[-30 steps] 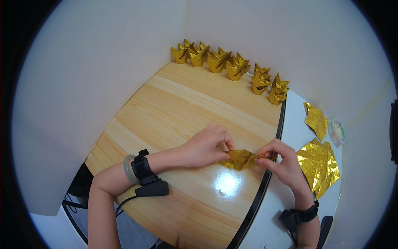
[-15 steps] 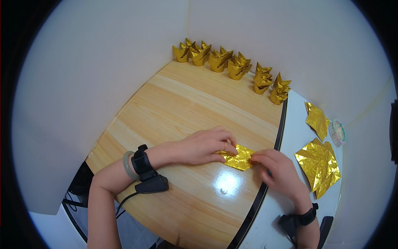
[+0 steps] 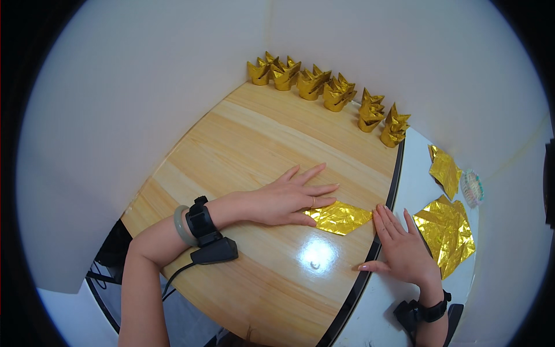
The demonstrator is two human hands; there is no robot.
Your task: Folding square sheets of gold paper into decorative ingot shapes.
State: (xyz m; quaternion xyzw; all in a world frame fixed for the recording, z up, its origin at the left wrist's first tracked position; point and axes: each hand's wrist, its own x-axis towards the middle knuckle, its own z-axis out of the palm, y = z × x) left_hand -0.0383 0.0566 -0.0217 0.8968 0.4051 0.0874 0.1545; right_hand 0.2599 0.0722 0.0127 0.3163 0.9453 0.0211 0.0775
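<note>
Folded gold foil (image 3: 342,218) lies on the worktop (image 3: 248,144), just left of its dark edge strip (image 3: 352,296).
The left hand (image 3: 289,199), spread open, touches one end; the right hand (image 3: 402,248), flat, ungripping, meets the tip nearest the strip; even pressure should sharpen creases.

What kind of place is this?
Probably a small craft corner: a wooden tabletop against pale walls, a row of folded gold shapes along its far edge, and gold foil sheets on the right.

Gold foil (image 3: 344,218) partly hidden (by left hand (image 3: 280,202))
</note>
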